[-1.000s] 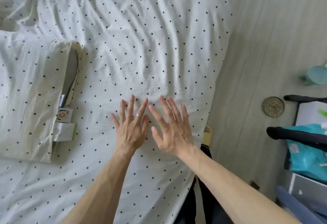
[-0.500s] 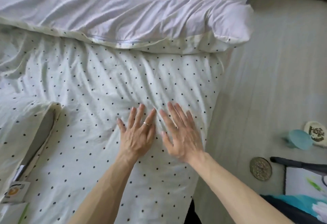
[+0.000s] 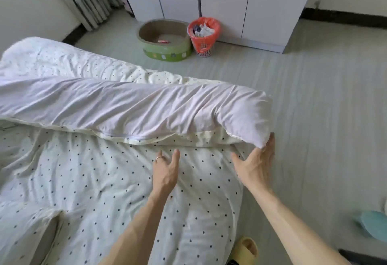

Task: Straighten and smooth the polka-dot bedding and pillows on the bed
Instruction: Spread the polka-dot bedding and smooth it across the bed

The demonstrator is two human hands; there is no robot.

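Just below the folded-back duvet (image 3: 134,105), the left hand (image 3: 165,170) lies flat on the polka-dot sheet (image 3: 94,176), likely steadying it; the right hand (image 3: 254,165), spread open, touches the duvet's corner without gripping.

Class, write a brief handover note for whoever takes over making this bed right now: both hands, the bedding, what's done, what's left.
Left hand: open, flat on the polka-dot sheet.
Right hand: open, fingers against the corner of the folded-back duvet, no grip yet.
Pillow lies at lower left.
Done: sheet by the hands looks mostly flat.
Left: creases further left, spreading the duvet, squaring the pillow.
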